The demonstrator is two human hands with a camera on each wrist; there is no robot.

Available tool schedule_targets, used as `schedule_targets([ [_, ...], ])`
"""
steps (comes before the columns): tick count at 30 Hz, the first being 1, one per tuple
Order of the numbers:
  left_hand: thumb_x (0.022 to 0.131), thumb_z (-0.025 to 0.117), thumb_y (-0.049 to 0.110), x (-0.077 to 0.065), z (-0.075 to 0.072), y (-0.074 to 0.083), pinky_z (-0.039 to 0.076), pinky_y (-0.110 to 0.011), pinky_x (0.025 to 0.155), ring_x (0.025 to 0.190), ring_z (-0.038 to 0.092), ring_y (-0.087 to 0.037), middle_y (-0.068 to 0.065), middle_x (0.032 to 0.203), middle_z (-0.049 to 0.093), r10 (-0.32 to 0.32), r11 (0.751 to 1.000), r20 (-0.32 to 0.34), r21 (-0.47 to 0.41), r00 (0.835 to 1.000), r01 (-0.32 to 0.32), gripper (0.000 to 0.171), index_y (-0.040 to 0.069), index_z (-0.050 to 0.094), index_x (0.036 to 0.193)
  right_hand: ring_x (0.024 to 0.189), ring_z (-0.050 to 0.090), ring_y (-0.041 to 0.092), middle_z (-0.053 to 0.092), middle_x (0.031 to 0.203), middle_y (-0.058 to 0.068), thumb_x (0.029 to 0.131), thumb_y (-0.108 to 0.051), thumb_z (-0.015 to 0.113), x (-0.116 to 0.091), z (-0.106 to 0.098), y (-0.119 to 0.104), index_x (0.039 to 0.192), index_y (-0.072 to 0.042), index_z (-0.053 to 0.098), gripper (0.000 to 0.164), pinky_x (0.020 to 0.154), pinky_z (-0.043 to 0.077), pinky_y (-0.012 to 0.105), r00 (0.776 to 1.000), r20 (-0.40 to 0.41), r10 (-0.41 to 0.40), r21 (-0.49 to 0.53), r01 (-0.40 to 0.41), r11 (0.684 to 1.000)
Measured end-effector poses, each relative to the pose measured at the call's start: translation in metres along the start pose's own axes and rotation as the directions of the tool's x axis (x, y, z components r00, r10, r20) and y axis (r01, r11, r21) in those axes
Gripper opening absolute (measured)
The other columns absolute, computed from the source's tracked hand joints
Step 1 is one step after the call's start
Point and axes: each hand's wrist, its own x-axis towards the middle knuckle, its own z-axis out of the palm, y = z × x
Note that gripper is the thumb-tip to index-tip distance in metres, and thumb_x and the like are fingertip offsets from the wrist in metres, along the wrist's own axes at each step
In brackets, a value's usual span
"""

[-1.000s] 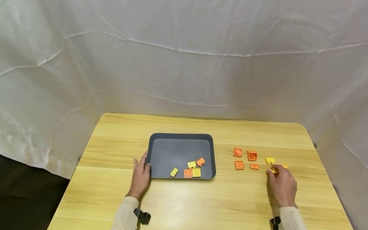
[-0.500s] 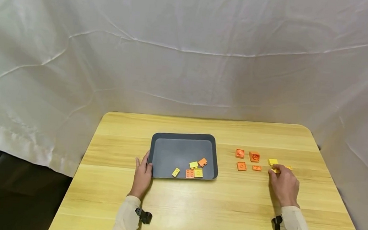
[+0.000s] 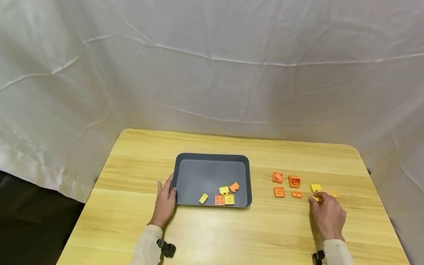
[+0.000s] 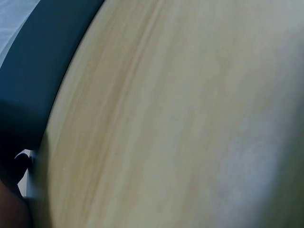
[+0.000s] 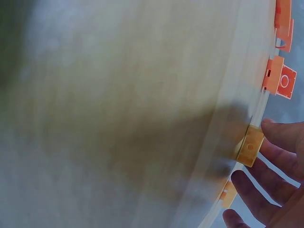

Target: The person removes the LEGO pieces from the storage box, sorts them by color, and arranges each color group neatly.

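Right hand (image 3: 328, 216) at a yellow block (image 5: 250, 146), and hardly anything has shifted in the last second.

It pinches the block between thumb and fingertips (from here I cannot tell whether it is off the table (image 3: 226, 240)). Just beside sit a second yellow block (image 3: 315, 188) and a partly hidden yellow piece (image 3: 334, 195); farther left lie four orange blocks (image 3: 294, 181). Well apart, the left hand (image 3: 164, 207), fingers fairly straight, rests against the left side of the grey tray (image 3: 209, 173), which has three yellow blocks (image 3: 224, 190) and two orange blocks (image 3: 234, 187) toward its near edge, same as a second ago. So the work, I'd judge, stands at the grasp.
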Motion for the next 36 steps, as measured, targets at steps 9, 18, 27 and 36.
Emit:
schedule_targets([
  [9, 0.108, 0.045, 0.007, -0.0001, 0.0, 0.0008, 0.002, -0.068, 0.124, 0.155, -0.004, -0.048, -0.018, 0.161, 0.042, -0.003, 1.0, 0.006, 0.002, 1.0, 0.003, 0.053, 0.008, 0.039, 0.161, 0.076, 0.07, 0.044, 0.073, 0.09, 0.027, 0.09, -0.011, 0.081, -0.0012, 0.0009, 0.0022, 0.101, 0.005, 0.075, 0.02, 0.059, 0.051, 0.061, 1.0, -0.025, -0.011, 0.004, 0.011, 1.0],
  [18, 0.108, 0.045, 0.008, -0.0003, -0.0006, 0.0008, 0.003, -0.069, 0.124, 0.155, -0.005, -0.049, -0.017, 0.161, 0.041, -0.005, 1.0, 0.004, 0.001, 1.0, 0.005, 0.053, 0.008, 0.039, 0.161, 0.075, 0.069, 0.044, 0.073, 0.088, 0.026, 0.089, -0.011, 0.082, -0.0024, -0.0004, 0.001, 0.101, 0.005, 0.075, 0.021, 0.057, 0.051, 0.06, 0.998, -0.052, -0.026, 0.01, 0.027, 1.0],
  [27, 0.108, 0.045, 0.008, -0.0003, -0.0014, 0.0013, 0.002, -0.068, 0.124, 0.155, -0.004, -0.048, -0.017, 0.161, 0.041, -0.007, 1.0, 0.004, -0.005, 1.0, 0.007, 0.053, 0.008, 0.039, 0.161, 0.073, 0.068, 0.047, 0.072, 0.095, 0.031, 0.088, -0.012, 0.083, -0.0007, -0.0029, 0.0, 0.109, 0.008, 0.073, 0.03, 0.05, 0.05, 0.055, 0.995, -0.085, -0.053, -0.007, 0.053, 0.999],
  [36, 0.108, 0.046, 0.007, 0.0004, -0.0004, 0.0011, 0.002, -0.068, 0.125, 0.155, -0.003, -0.049, -0.018, 0.161, 0.041, -0.005, 1.0, 0.0, 0.003, 1.0, 0.005, 0.053, 0.007, 0.04, 0.161, 0.104, 0.062, 0.059, 0.064, 0.121, 0.037, 0.086, -0.006, 0.084, -0.0014, -0.0033, -0.0015, 0.12, 0.01, 0.068, 0.041, 0.077, 0.051, 0.072, 0.991, -0.114, -0.076, 0.028, 0.08, 0.996],
])
